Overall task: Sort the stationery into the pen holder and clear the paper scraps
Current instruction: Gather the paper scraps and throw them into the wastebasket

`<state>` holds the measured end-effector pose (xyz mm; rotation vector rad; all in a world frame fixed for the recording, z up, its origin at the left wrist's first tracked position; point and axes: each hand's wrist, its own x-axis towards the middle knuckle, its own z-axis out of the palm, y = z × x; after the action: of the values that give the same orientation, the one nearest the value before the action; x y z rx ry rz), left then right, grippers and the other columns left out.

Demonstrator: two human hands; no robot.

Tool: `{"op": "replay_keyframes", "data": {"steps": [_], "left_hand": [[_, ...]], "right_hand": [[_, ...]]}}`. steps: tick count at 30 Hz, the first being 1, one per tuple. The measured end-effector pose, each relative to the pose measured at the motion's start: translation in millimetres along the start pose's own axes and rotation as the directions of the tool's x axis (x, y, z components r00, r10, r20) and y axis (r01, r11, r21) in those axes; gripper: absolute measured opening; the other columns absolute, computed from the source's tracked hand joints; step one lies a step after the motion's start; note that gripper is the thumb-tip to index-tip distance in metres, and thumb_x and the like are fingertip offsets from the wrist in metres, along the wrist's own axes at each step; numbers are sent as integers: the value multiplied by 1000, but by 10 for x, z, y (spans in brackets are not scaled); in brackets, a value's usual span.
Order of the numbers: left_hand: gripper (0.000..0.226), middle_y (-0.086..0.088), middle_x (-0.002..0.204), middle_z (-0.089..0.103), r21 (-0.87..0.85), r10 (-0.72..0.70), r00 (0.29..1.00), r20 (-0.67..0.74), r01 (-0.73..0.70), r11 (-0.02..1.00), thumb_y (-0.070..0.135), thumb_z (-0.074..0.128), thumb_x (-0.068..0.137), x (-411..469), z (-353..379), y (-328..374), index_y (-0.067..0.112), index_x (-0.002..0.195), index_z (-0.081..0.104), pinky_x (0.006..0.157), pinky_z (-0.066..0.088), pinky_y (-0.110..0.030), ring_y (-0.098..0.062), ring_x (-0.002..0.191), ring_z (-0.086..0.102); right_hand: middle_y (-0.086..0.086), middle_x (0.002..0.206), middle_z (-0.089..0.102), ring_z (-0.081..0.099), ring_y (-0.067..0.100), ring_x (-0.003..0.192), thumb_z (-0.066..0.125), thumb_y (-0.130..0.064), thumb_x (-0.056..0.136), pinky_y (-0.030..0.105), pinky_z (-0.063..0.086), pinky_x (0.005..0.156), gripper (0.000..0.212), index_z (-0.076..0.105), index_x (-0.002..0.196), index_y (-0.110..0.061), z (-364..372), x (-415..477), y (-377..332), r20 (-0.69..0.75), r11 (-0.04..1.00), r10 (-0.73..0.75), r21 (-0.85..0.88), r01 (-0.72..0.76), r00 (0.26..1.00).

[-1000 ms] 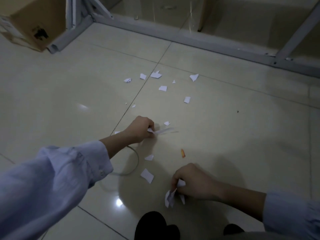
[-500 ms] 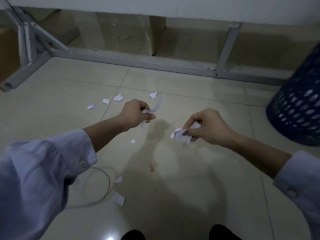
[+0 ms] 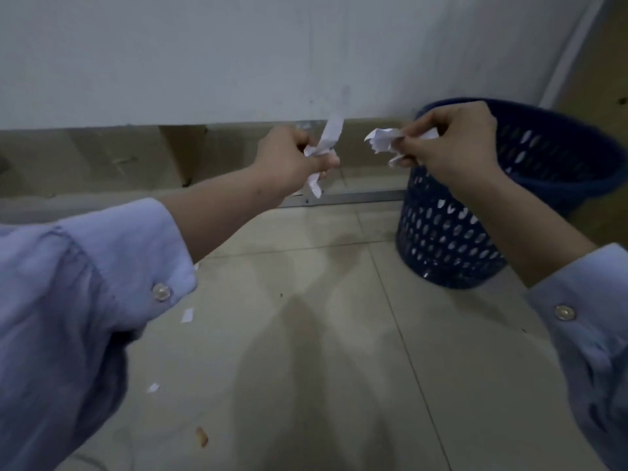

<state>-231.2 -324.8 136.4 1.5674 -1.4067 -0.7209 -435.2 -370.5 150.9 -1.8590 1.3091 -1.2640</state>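
- Grip: left hand point(image 3: 289, 161) pinches a paper strip point(image 3: 329, 134); right hand point(image 3: 455, 144) pinches crumpled scraps point(image 3: 381, 141).
- Paper seems light, limp, easily torn; best held bunched.

Tiled floor point(image 3: 339, 402) with blue basket point(image 3: 448, 239), paper scraps point(image 3: 187, 315), orange fragment point(image 3: 202, 436).

Pale grey panel point(image 3: 170, 56) far. Brown boards point(image 3: 112, 161) beneath. Metal rail point(image 3: 356, 198) at base. Glossy beige tile floor point(image 3: 306, 334) near. Dim light.
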Motion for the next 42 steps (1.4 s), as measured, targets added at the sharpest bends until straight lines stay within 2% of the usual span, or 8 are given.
{"op": "replay_keyframes", "data": {"steps": [8,17,22,26,31,36,39,42], "left_hand": [[18,-17,90,70,-69,117,993,-5,-117,991,20,72,81,364,832,639,3,81,66,78,57,-41,-28,90,68],[14,5,68,59,-206,110,994,28,-102,973,21,69,84,650,1608,935,14,78,58,43,39,-4,-4,59,57],[19,-7,95,69,-165,110,993,41,-101,981,23,68,85,822,1931,935,6,92,65,77,53,-28,-18,83,64],[9,-1,83,60,-3,201,979,26,-201,980,20,65,86,913,2089,941,13,85,60,63,38,-19,-11,76,53],[4,-6,85,62,200,231,952,201,-271,942,10,66,83,1016,2157,953,6,83,65,72,49,-30,-16,82,56],[8,-2,97,65,175,271,908,320,-338,925,19,70,83,1013,2117,963,15,90,67,86,47,-23,-14,100,58],[26,5,78,53,118,255,894,369,-317,941,24,54,94,1003,2089,977,25,70,45,83,47,-24,-13,86,54],[34,2,83,56,31,256,896,363,-286,958,22,38,101,981,2062,957,29,68,35,66,44,-17,-9,69,50]], "right_hand": [[2,65,65,64,4,44,79,-13,76,10,49,48,16,67,65,-15,-821,263,295,-281,985,73,-131,-113,957],[4,69,68,68,13,57,78,-15,78,18,53,54,13,69,68,-14,-1291,252,736,-269,915,182,-307,-263,946],[1,75,67,59,2,61,78,-15,77,5,44,60,15,67,67,-17,-1235,295,869,-194,870,155,-437,-227,969],[-3,77,64,56,1,73,76,-12,78,-2,36,56,11,68,72,-17,-1219,331,976,-161,844,147,-494,-209,976],[5,89,68,65,16,84,76,-7,76,30,56,82,29,64,102,-11,-1236,370,1027,-168,847,139,-491,-205,976],[0,94,62,60,13,85,77,-11,73,25,54,74,45,56,112,-15,-1209,388,1052,-215,858,136,-462,-224,967],[-4,97,56,55,10,86,74,-12,75,13,43,63,44,51,112,-18,-1179,376,1052,-240,868,124,-444,-223,963],[-3,104,57,57,12,91,65,-13,80,24,52,70,39,50,115,-19,-1148,367,1027,-297,904,166,-335,-266,940]]}}
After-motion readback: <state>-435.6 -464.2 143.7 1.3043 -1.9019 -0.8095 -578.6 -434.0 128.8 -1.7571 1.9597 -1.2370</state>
